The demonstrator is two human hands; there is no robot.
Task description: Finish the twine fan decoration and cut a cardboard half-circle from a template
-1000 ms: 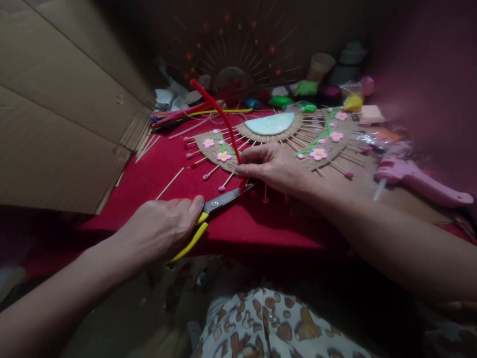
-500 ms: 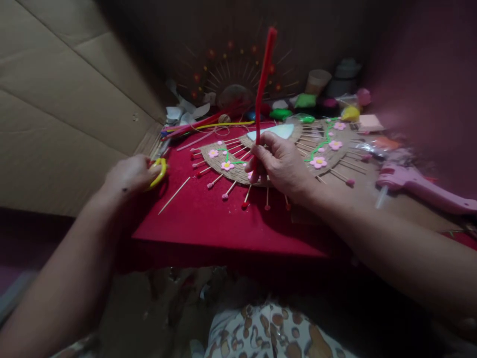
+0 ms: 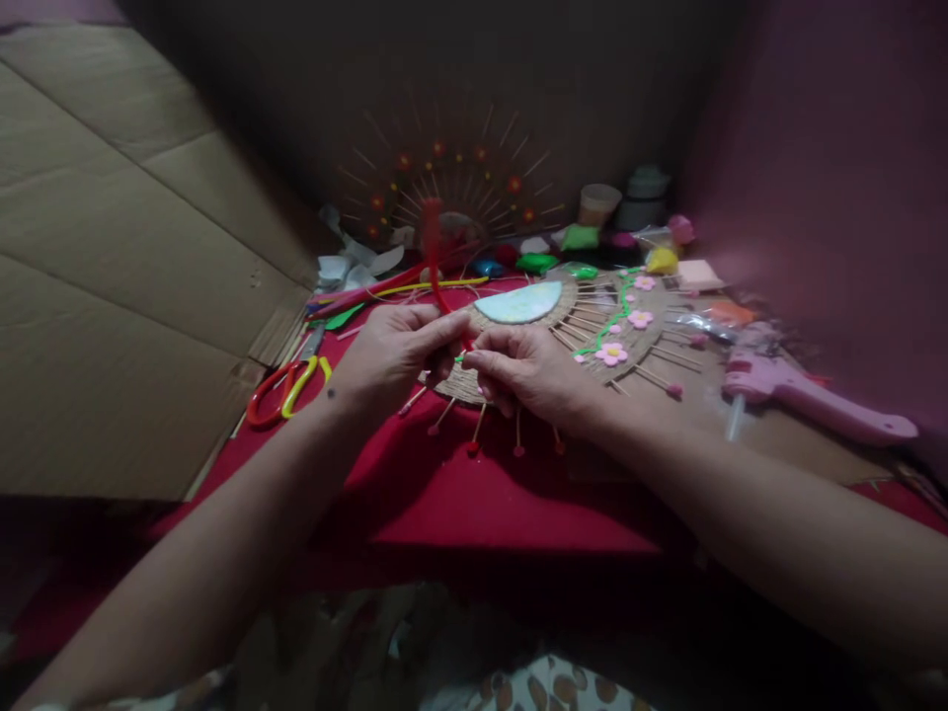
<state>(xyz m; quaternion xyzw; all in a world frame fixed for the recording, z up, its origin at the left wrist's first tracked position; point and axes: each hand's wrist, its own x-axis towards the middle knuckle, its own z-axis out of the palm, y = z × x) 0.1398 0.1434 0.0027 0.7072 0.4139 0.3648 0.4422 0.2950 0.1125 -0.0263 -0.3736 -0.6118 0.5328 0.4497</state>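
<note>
**Two-handed pinch on a red fuzzy stem, fingertips nearly meeting**

Head view: looking down at the red-covered tabletop (image 3: 511, 513). Left hand (image 3: 406, 346) pinched narrow on the red fuzzy stem (image 3: 435, 281), right hand (image 3: 529, 370) pinched narrow just beside, at the low end. Free end up in the air, a bit blurry. Can't tell exactly how much is tucked under the fingertips.

Right below: a fan-shaped twine craft (image 3: 629, 346) with pink flowers, partly covered by both hands. Scissors (image 3: 314, 343) lying off to the left by the cardboard (image 3: 148, 326), pink glue gun (image 3: 836, 397) over to the right.

Tips, imo: pinch close together for control, and go light to avoid flattening the fuzz. Use small, slow finger moves, nothing yanky. Wrists a touch higher, to spare the flowers and thin sticks. Maybe tilt for better light too, pretty dim in there.
</note>
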